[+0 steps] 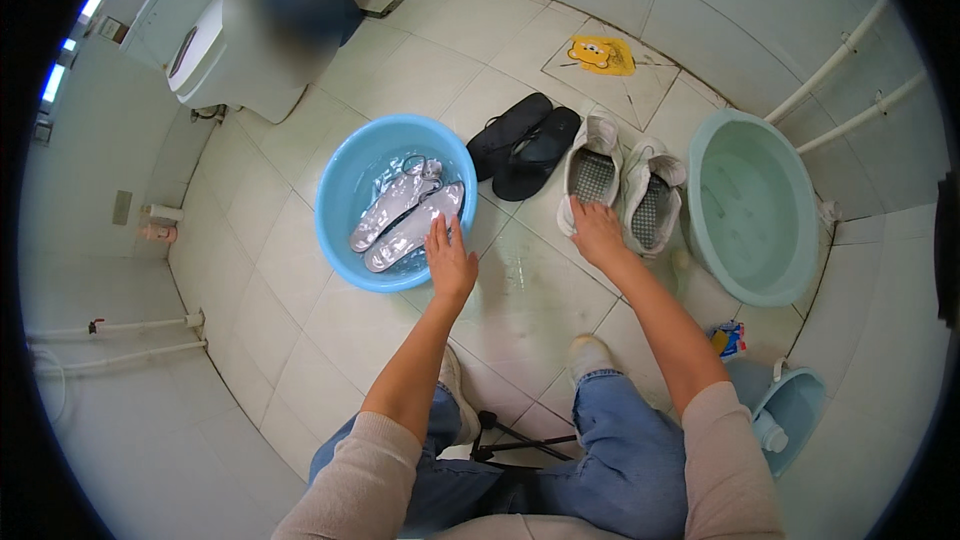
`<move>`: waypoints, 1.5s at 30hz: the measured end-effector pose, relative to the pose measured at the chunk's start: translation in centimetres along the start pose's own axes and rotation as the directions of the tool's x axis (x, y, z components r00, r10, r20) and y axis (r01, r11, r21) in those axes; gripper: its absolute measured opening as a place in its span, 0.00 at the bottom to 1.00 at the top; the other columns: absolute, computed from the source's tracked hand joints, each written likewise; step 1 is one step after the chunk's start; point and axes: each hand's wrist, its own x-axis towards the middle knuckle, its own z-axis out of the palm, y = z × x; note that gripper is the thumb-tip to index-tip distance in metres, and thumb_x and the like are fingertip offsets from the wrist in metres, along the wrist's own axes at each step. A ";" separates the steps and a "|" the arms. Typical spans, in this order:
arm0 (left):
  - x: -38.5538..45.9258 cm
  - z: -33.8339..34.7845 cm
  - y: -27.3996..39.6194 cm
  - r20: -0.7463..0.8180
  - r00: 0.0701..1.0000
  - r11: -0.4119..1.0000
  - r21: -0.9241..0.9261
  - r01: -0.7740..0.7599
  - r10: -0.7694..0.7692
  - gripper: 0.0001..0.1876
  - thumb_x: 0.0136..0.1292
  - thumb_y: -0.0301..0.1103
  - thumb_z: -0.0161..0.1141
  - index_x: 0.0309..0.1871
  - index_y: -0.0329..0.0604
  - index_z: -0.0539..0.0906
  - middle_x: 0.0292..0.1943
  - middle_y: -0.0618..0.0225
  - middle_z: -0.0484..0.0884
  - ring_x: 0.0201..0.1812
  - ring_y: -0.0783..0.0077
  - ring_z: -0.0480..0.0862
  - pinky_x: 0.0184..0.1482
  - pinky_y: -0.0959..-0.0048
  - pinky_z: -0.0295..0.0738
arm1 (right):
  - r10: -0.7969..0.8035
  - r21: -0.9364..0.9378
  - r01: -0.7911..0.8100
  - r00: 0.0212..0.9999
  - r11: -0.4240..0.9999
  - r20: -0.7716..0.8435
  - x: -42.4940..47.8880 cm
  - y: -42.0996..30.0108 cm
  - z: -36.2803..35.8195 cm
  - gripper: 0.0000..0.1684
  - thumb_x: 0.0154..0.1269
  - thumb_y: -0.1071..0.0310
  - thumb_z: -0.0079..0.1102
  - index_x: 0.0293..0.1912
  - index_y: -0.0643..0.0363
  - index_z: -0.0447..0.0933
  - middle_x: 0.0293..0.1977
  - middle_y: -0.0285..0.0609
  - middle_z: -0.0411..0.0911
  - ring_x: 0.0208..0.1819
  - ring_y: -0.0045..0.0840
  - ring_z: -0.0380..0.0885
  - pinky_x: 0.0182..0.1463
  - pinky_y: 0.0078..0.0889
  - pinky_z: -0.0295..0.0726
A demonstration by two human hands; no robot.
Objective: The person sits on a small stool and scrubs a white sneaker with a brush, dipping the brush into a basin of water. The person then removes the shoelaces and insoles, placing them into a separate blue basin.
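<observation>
A round blue plastic basin (327, 240) holds water, with a pair of shiny pale sandals (405, 240) lying side by side in it. My left hand (451, 259) is over the basin's near right rim, fingers spread and grasping nothing, fingertips near one sandal. On the floor to the right stands a pair of white shoes, the left shoe (600, 136) and the right shoe (654, 199), both with patterned grey insoles. My right hand (598, 231) is at the near end of the left shoe. Whether its fingers grip the shoe is hidden.
Black flip-flops (525, 142) lie between basin and shoes. A pale green tub (754, 202) with water stands at right, a blue bucket (802, 397) holding a white bottle (770, 431) nearer me. A blurred person (292, 15) is beside the toilet (199, 64). Wet floor tiles (525, 277) lie ahead.
</observation>
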 end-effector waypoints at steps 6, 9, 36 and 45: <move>-1.3 1.2 -2.6 0.295 0.931 0.975 0.016 0.220 -0.215 0.39 0.46 0.32 0.69 0.64 0.35 0.64 0.55 0.50 0.73 0.54 0.49 0.74 0.57 0.57 0.68 | 0.025 -0.151 -0.004 0.989 0.989 0.143 -0.4 -0.4 1.9 0.27 0.63 0.70 0.44 0.63 0.53 0.65 0.43 0.41 0.77 0.51 0.31 0.72 0.53 0.40 0.69; -1.5 1.0 -1.1 0.218 0.944 0.967 -0.002 0.254 -0.248 0.39 0.46 0.31 0.68 0.63 0.32 0.65 0.57 0.49 0.71 0.56 0.48 0.72 0.59 0.56 0.66 | 0.062 -0.137 -0.039 0.983 0.990 0.173 -0.7 -0.6 1.4 0.27 0.63 0.70 0.45 0.64 0.54 0.65 0.50 0.43 0.73 0.57 0.34 0.68 0.56 0.42 0.69; -3.3 -0.1 24.6 0.315 0.796 0.770 -0.576 -0.273 0.517 0.17 0.54 0.29 0.64 0.48 0.44 0.79 0.35 0.60 0.83 0.32 0.62 0.83 0.36 0.67 0.77 | 0.568 0.767 -0.217 0.792 0.604 -0.224 -13.9 5.6 -0.2 0.46 0.49 0.56 0.67 0.64 0.68 0.60 0.51 0.56 0.74 0.53 0.46 0.74 0.60 0.38 0.71; -2.7 1.5 24.7 0.521 0.721 0.782 -0.621 -0.046 0.457 0.37 0.58 0.35 0.66 0.68 0.36 0.61 0.54 0.49 0.72 0.43 0.63 0.83 0.44 0.70 0.79 | 0.898 0.807 0.395 0.211 -0.439 0.385 -20.3 21.0 0.6 0.34 0.66 0.59 0.58 0.63 0.61 0.54 0.54 0.50 0.69 0.46 0.38 0.77 0.45 0.40 0.83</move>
